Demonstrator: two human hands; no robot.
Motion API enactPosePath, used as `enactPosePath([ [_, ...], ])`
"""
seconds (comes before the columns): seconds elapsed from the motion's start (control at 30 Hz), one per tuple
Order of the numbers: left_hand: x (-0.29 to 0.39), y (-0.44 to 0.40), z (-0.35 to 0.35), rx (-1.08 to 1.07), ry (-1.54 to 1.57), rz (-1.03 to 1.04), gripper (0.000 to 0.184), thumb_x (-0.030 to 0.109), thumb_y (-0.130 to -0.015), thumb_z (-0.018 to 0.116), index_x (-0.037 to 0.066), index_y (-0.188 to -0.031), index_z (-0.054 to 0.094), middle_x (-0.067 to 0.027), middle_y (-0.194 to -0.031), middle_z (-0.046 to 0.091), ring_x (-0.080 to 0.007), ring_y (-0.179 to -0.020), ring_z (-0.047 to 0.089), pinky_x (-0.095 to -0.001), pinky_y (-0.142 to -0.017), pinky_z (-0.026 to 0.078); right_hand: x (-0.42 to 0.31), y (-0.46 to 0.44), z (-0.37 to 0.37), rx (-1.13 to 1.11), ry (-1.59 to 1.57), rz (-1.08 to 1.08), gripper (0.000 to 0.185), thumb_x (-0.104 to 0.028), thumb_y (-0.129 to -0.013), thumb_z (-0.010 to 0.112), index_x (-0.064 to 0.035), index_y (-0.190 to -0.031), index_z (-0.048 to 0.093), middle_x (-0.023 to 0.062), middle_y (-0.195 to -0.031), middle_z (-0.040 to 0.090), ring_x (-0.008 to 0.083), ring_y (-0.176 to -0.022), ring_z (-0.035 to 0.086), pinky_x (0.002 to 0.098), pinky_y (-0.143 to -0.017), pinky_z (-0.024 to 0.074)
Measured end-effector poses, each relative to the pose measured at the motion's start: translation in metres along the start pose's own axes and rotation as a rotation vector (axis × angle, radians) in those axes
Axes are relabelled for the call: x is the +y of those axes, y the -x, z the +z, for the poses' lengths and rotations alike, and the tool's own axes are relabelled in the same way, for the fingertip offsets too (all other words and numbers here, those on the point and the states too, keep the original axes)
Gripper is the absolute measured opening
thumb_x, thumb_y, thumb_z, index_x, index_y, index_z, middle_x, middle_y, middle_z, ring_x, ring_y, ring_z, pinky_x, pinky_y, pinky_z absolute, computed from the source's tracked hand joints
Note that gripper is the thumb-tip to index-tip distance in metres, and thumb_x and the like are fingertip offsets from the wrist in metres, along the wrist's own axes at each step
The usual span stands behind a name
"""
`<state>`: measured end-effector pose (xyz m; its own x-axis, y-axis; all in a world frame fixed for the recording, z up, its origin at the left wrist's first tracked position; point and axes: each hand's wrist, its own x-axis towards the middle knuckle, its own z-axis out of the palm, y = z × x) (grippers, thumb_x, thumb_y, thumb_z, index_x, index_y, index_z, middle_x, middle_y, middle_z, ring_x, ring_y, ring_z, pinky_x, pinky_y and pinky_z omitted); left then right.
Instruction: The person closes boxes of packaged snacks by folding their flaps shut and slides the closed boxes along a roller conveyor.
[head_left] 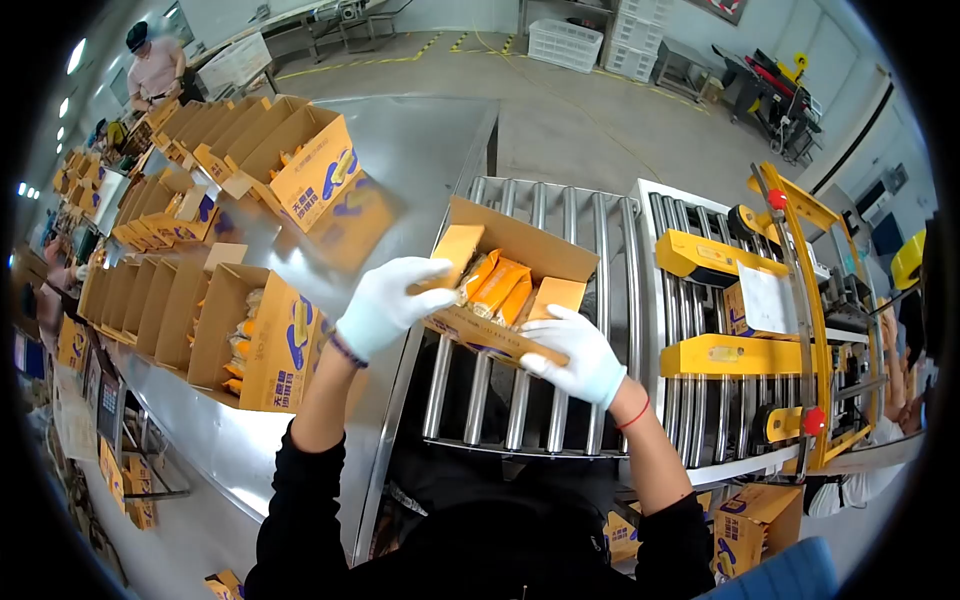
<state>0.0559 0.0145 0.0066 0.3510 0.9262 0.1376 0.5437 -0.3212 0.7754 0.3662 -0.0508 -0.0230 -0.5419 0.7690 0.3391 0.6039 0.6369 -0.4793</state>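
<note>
An uncovered cardboard box (470,328) with raised flaps sits tilted on the metal rollers in front of me. Orange-wrapped snack packs (500,287) lie inside it. My left hand (392,305), in a white glove, grips the box's left end, thumb low and fingers at the side flap. At the near right corner, my right hand (575,355), also gloved, has its fingers over the near flap and front edge. Its fingertips partly cover the right flap. Both hands are closed on the box.
A roller conveyor (540,205) leads right to a yellow-framed machine (725,355) with a box inside. On the steel table (300,265) at left stand rows of filled, uncovered boxes (285,345). A person (158,65) stands at the far left. More boxes (755,525) are below right.
</note>
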Motion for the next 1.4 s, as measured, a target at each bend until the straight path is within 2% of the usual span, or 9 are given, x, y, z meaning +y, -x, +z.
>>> enactPosePath([
  [0.1,-0.020,-0.050,0.017,-0.208,-0.550,0.233,0.031,0.019,-0.085,0.078,0.006,-0.113,0.074,-0.0177,-0.111,0.068,-0.0287,-0.117,0.064,-0.0395,-0.102,0.052,0.006,-0.008,-0.005,0.092,-0.618,0.447,0.031,-0.028,-0.095,0.069,-0.0050,-0.115,0.073,0.0134,-0.101,0.073,0.0307,-0.099,0.067,0.0403,-0.098,0.0511],
  [0.27,-0.058,-0.066,0.077,0.306,-0.221,0.034,0.047,0.030,-0.087,0.081,0.001,-0.121,0.067,-0.0156,-0.122,0.064,-0.0295,-0.119,0.061,-0.0396,-0.104,0.049,-0.003,-0.040,-0.026,0.262,0.597,0.108,0.081,-0.030,-0.076,0.084,-0.0048,-0.145,0.050,0.0165,-0.141,0.055,0.0359,-0.124,0.055,0.0507,-0.114,0.0388],
  [0.43,-0.076,-0.055,0.064,-0.046,0.759,-0.261,0.062,0.036,-0.099,0.070,-0.007,-0.141,0.053,-0.0153,-0.136,0.064,-0.0178,-0.120,0.062,-0.0330,-0.103,0.050,-0.019,0.012,0.011,0.109,0.280,0.180,0.099,-0.035,-0.067,0.090,-0.0008,-0.149,0.046,0.0166,-0.137,0.056,0.0342,-0.130,0.052,0.0537,-0.123,0.0272],
  [0.7,0.035,-0.080,0.212,0.101,0.359,-0.191,0.056,0.038,-0.106,0.057,-0.002,-0.145,0.050,-0.0235,-0.128,0.064,-0.0316,-0.121,0.062,-0.0397,-0.108,0.046,0.052,0.007,-0.028,0.023,0.679,0.517,0.112,-0.037,-0.068,0.090,-0.0003,-0.157,0.033,0.0180,-0.160,0.039,0.0363,-0.151,0.031,0.0491,-0.128,0.0189],
  [0.83,0.037,-0.036,0.192,-0.513,0.746,-0.237,0.060,0.043,-0.105,0.057,-0.002,-0.144,0.052,-0.0220,-0.134,0.062,-0.0316,-0.127,0.059,-0.0388,-0.107,0.047,0.078,0.020,-0.030,0.122,0.718,0.497,0.085,-0.028,-0.086,0.074,0.0006,-0.156,0.035,0.0189,-0.161,0.039,0.0359,-0.152,0.031,0.0482,-0.128,0.0195],
  [1.0,-0.019,0.069,0.021,0.442,-0.741,0.205,0.052,0.021,-0.083,0.073,0.001,-0.128,0.058,-0.0216,-0.125,0.061,-0.0387,-0.121,0.055,-0.0497,-0.103,0.042,0.105,0.059,-0.037,0.215,0.779,0.516,0.062,-0.009,-0.092,0.061,-0.0009,-0.151,0.042,0.0173,-0.160,0.040,0.0361,-0.151,0.033,0.0476,-0.127,0.0235],
  [1.17,-0.042,0.179,-0.085,0.510,-0.864,-0.931,0.054,0.025,-0.097,0.064,0.009,-0.146,0.050,-0.0230,-0.103,0.071,-0.0424,-0.094,0.068,-0.0516,-0.083,0.054,0.103,0.068,-0.027,0.182,0.541,0.444,0.036,-0.001,-0.089,0.058,-0.0044,-0.123,0.068,0.0189,-0.135,0.063,0.0360,-0.133,0.054,0.0450,-0.123,0.0310],
  [1.3,-0.049,0.158,-0.060,0.379,-0.771,-0.384,0.039,0.030,-0.099,0.060,0.008,-0.132,0.061,-0.0205,-0.079,0.070,-0.0429,-0.074,0.069,-0.0515,-0.073,0.056,0.011,0.020,0.025,0.193,-0.025,0.076,0.030,-0.001,-0.089,0.060,-0.0045,-0.118,0.067,0.0171,-0.115,0.068,0.0366,-0.107,0.064,0.0446,-0.098,0.0512],
  [1.4,0.006,0.117,-0.049,0.388,-0.280,-0.279,0.047,0.028,-0.101,0.062,0.002,-0.140,0.056,-0.0225,-0.110,0.071,-0.0338,-0.106,0.069,-0.0404,-0.094,0.053,-0.043,-0.006,0.028,0.063,0.034,-0.159,0.040,-0.018,-0.087,0.071,-0.0060,-0.126,0.065,0.0120,-0.126,0.068,0.0321,-0.116,0.064,0.0430,-0.100,0.0506],
])
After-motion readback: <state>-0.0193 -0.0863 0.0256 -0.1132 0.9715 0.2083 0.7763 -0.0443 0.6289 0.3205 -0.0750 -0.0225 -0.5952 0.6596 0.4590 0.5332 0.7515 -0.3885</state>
